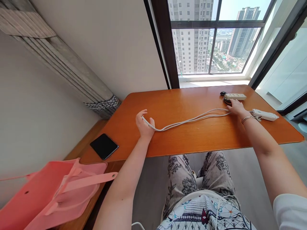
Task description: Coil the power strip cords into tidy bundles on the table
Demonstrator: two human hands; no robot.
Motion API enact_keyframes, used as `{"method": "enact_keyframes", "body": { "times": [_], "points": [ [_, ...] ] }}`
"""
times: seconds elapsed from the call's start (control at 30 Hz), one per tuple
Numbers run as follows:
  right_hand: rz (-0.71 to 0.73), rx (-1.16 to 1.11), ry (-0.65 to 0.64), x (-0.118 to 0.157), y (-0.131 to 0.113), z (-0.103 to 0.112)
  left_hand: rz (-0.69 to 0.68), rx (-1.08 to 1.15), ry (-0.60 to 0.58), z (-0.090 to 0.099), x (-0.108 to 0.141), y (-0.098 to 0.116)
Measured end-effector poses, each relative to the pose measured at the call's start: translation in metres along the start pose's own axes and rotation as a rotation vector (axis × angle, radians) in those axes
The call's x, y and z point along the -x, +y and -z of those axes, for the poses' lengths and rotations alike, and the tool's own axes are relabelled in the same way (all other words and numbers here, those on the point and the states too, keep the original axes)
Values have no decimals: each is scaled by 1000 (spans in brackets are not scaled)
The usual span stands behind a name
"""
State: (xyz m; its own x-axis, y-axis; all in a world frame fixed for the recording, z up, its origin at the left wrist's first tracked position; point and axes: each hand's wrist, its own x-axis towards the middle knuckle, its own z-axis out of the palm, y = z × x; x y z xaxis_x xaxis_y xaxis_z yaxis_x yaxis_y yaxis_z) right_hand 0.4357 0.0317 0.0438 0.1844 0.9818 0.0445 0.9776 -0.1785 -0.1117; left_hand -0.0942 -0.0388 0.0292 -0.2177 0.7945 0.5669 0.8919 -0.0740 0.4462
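Head view: white cable (160,130) (slim, doubled), left grip (145,126) holding looped end; right grip (237,108) can't tell

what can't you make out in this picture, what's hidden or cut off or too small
All in the head view:
Right fingertips' hold, if any, on the white cable: hidden by the right hand.
Whether that cable joins the white power strip: hidden by the right hand and wrist.
The pink bag's full extent: cut off by the left and bottom edges.
Street details outside: too small.
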Motion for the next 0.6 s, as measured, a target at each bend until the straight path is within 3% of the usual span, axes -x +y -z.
{"method": "enact_keyframes", "body": {
  "times": [0.07, 0.17, 0.3, 0.43, 0.6],
  "points": [
    [-52, 40, -33, -3, -10, -3, 36, 72, 4, 3, -3, -3],
    [-92, 104, -34, -3, -15, -3, 101, 147, 10, 10, -15, -25],
    [-100, 55, 12, -2, -11, -3, 285, 357, -237, 21, -26, -68],
    [-144, -320, 188, -11, -4, -1, 395, 697, -451, 35, -25, -99],
    [-163, -852, 497, -30, -3, 16, 373, 784, -460, 48, -28, -100]
  ]
}}
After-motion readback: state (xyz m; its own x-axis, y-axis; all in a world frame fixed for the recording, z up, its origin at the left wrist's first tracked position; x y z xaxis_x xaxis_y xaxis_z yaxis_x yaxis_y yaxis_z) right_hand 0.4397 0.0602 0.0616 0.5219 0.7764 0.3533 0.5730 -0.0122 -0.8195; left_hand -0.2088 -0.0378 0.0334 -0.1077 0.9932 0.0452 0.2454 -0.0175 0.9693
